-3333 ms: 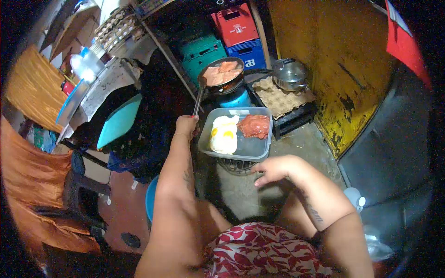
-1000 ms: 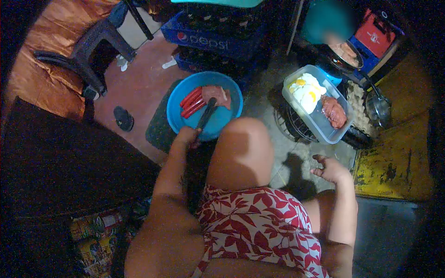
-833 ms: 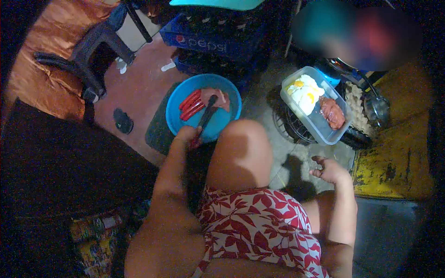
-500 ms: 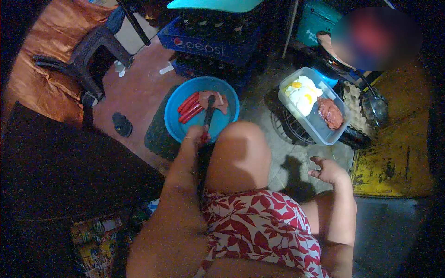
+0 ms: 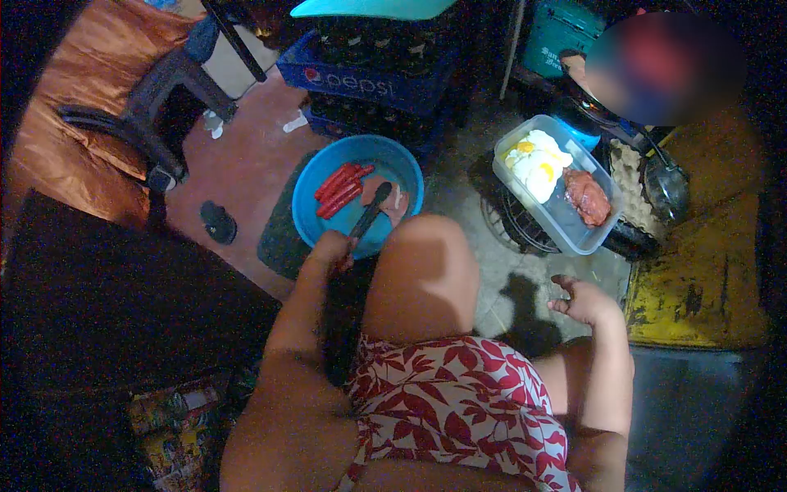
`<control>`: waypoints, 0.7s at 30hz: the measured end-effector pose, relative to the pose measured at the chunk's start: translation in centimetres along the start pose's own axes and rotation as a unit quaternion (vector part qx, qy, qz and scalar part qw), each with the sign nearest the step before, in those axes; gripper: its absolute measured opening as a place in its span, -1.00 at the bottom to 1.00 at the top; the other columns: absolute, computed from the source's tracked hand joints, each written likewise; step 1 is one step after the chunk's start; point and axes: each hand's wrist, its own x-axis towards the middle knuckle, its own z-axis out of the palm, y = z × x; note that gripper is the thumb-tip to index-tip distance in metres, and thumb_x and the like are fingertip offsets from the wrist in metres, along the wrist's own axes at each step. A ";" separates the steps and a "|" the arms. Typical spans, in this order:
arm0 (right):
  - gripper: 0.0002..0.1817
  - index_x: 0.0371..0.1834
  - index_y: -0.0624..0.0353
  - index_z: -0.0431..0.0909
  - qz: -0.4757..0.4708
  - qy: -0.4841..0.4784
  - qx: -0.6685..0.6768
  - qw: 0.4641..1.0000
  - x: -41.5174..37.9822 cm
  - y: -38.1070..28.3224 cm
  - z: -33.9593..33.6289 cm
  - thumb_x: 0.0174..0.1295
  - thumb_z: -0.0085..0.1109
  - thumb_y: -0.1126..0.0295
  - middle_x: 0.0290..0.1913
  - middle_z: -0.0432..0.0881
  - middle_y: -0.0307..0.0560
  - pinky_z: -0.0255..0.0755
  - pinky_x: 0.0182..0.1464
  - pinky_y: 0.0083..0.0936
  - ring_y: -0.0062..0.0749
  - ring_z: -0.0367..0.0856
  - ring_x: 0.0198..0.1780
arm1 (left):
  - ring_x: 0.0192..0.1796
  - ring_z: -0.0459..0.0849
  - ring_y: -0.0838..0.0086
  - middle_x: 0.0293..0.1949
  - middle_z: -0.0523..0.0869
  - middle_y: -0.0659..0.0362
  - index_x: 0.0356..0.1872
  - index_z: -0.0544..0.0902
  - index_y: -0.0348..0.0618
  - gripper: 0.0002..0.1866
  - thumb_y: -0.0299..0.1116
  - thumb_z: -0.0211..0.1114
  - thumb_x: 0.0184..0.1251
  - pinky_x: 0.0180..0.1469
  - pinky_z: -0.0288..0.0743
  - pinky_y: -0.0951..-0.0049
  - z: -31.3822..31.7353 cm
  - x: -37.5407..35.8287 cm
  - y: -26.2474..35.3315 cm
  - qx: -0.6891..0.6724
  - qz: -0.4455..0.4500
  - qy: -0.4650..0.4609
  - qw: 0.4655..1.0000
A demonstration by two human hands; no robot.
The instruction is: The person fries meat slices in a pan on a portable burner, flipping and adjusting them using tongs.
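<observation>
This was a cramped cooking corner, whether home or eatery unclear: fried eggs [image 5: 539,170] sat in a plastic container [image 5: 566,220], red sausages [image 5: 339,189] in a blue basin [image 5: 310,223], near a Pepsi bottle crate [image 5: 361,85].

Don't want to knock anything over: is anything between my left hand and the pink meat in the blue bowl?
Nothing visible blocks it. The left hand holds a dark utensil whose tip is over the pink meat; the red sausages lie to its left in the blue bowl.

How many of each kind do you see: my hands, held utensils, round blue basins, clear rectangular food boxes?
Bare left hand and bare right hand: 2
Long dark utensil: 1
Round blue plastic basin: 1
Clear rectangular plastic box: 1
Total: 5
</observation>
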 end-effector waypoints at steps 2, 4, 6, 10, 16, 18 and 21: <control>-0.23 0.39 0.13 0.40 -0.006 0.006 0.001 1.000 0.2 0.1 0.1 0.19 0.37 -0.03 0.26 0.54 0.26 0.44 0.25 -0.22 0.12 0.56 0.24 | -0.63 0.59 0.32 -0.54 0.60 0.06 -0.39 0.57 -0.30 -0.71 -0.26 0.37 0.32 -0.67 0.42 0.27 0.4 1.7 -0.6 -0.010 0.017 0.012 1.000; -0.23 0.32 0.14 0.47 -0.019 0.021 -0.003 1.000 0.6 0.7 0.5 0.13 0.36 -0.11 0.18 0.60 0.25 0.44 0.26 -0.15 0.17 0.57 0.20 | -0.64 0.60 0.31 -0.53 0.61 0.06 -0.39 0.56 -0.32 -0.69 -0.24 0.38 0.32 -0.68 0.42 0.27 0.8 2.9 -0.9 -0.020 0.035 0.022 0.999; -0.24 0.32 0.14 0.47 -0.010 0.018 0.010 1.000 0.1 -0.3 -0.2 0.14 0.35 -0.11 0.18 0.60 0.25 0.44 0.26 -0.15 0.17 0.57 0.20 | -0.62 0.62 0.31 -0.53 0.63 0.05 -0.39 0.58 -0.34 -0.67 -0.22 0.38 0.32 -0.66 0.45 0.28 1.0 3.3 -0.8 -0.011 0.024 0.034 0.999; -0.23 0.32 0.13 0.46 -0.017 0.024 0.006 1.000 -0.2 0.0 -0.1 0.15 0.34 -0.12 0.17 0.60 0.27 0.45 0.25 -0.14 0.16 0.57 0.20 | -0.62 0.61 0.34 -0.48 0.65 0.01 -0.35 0.61 -0.34 -0.66 -0.18 0.37 0.33 -0.63 0.49 0.24 -0.4 3.0 -0.8 0.034 0.042 0.009 0.998; -0.24 0.39 0.12 0.39 0.026 0.010 -0.029 0.999 -0.6 0.2 0.2 0.20 0.34 -0.04 0.24 0.57 0.23 0.44 0.24 -0.20 0.12 0.58 0.21 | -0.15 0.78 0.00 -0.13 0.75 -0.23 -0.11 0.68 -0.37 -0.50 -0.03 0.35 0.26 -0.06 0.62 0.04 -5.0 -1.4 -0.9 0.347 0.120 0.129 0.921; -0.23 0.40 0.12 0.38 0.019 0.007 -0.022 1.000 -1.0 -0.3 -0.3 0.19 0.34 -0.04 0.23 0.57 0.22 0.44 0.24 -0.19 0.13 0.57 0.21 | 0.07 0.69 -0.07 0.00 0.70 -0.24 -0.01 0.67 -0.34 -0.50 -0.06 0.32 0.25 0.10 0.56 0.02 -6.4 -1.3 -1.0 0.350 0.045 0.120 0.928; -0.22 0.39 0.09 0.39 -0.014 0.026 0.001 1.000 -0.7 0.3 -0.3 0.16 0.34 -0.07 0.18 0.60 0.24 0.45 0.24 -0.15 0.15 0.58 0.19 | 0.00 0.72 -0.08 -0.06 0.71 -0.27 -0.08 0.67 -0.35 -0.58 -0.16 0.33 0.22 0.05 0.57 -0.01 -6.2 2.9 -3.8 0.293 0.080 0.188 0.934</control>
